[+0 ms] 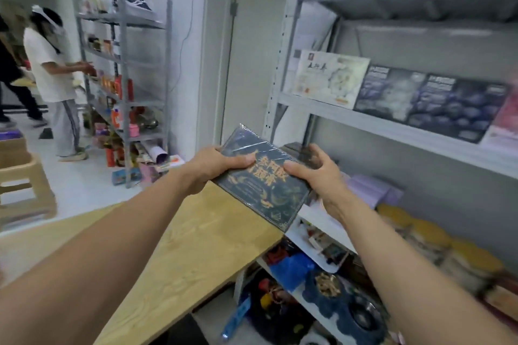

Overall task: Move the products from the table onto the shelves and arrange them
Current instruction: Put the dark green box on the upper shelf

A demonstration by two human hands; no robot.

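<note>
Both hands, left hand (pixel 217 166) and right hand (pixel 316 173), grip a dark shrink-wrapped box (pixel 262 179) above the wooden table (pixel 196 241).

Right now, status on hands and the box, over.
Left hand and right hand both gripping the dark box, one each side. Box held above wooden table edge. Grey shelf ahead, middle level lined with flat boxes.

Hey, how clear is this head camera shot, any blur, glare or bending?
Head view: sharpest on the dark box gripped by the left hand and right hand, with glare streaks across its plastic wrap. Head view: the grey shelves at right smear with motion blur toward the edge. Head view: the wide lens makes the door frame lean; light is flat, shadows soft.
</note>
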